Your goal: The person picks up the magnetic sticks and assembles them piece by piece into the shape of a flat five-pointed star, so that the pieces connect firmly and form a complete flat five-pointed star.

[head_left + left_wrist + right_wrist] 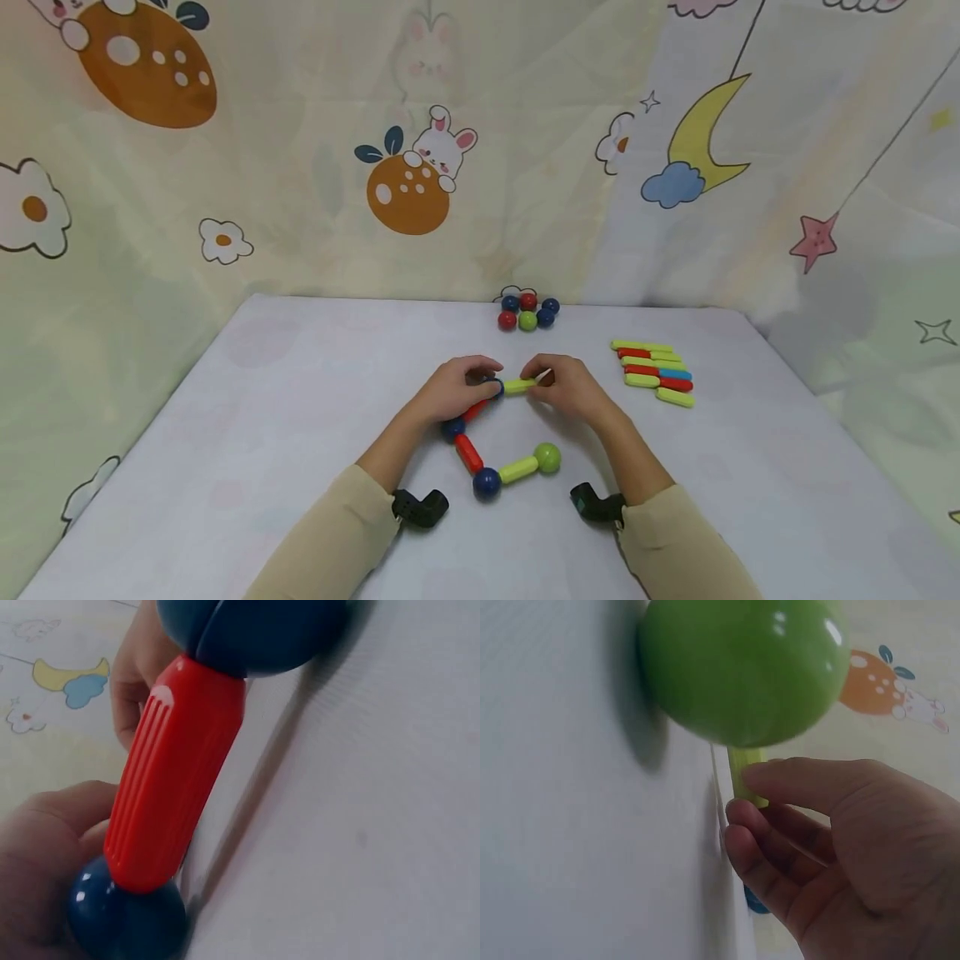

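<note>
On the table lies an open chain of toy balls and rods. My left hand (457,388) grips the chain's far blue ball (127,919), partly hidden by its fingers in the head view. My right hand (566,385) pinches a yellow-green rod (517,387) between thumb and fingers; the rod's left end meets that ball. From there a red rod (476,410) leads to a second blue ball (453,429). Another red rod (469,454) joins it to the near blue ball (487,484). A second yellow-green rod (519,469) ends in a green ball (742,671).
Several loose red, blue and green balls (528,320) sit at the table's back edge. Right of the hands lies a stack of loose yellow-green, red and blue rods (654,362). A printed cloth (300,167) hangs behind the white table (225,467). Each wrist wears a black camera.
</note>
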{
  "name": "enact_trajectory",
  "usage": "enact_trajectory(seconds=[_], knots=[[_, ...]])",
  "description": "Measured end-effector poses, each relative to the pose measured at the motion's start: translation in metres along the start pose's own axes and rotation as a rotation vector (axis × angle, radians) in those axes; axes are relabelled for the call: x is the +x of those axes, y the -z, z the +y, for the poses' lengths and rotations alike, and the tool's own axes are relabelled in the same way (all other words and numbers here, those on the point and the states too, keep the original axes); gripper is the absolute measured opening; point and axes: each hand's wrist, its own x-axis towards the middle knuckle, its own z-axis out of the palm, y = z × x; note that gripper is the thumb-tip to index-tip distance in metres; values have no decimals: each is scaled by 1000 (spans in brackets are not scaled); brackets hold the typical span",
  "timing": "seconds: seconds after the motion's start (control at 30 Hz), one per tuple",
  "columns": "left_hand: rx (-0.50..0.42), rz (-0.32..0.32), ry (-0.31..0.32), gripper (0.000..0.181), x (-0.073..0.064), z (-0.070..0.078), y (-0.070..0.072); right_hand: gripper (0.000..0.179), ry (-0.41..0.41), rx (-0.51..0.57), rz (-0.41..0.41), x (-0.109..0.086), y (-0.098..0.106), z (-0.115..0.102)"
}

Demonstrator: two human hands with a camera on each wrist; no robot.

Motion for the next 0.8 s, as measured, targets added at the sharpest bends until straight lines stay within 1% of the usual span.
enact_trajectory(seconds=[0.07, 0.13, 0.37, 0.53, 0.7, 0.8], knots=[[12, -9, -6, 33, 1, 0, 0, 20, 16, -9, -1, 2, -2, -3], [17, 0, -7, 31, 1, 0, -1, 19, 19, -18, 3, 4, -4, -5], [9, 59, -6, 27, 3, -2, 1, 19, -19, -23, 11, 6, -6, -9], [-2, 88, 1, 27, 4, -2, 1, 19, -15, -16, 14, 7, -7, -9], [-12, 138, 16, 25, 3, -3, 1, 19, 2, 1, 7, 7, -8, -9], [-14, 151, 25, 24, 4, -4, 1, 20, 8, 7, 4, 7, -9, -9]])
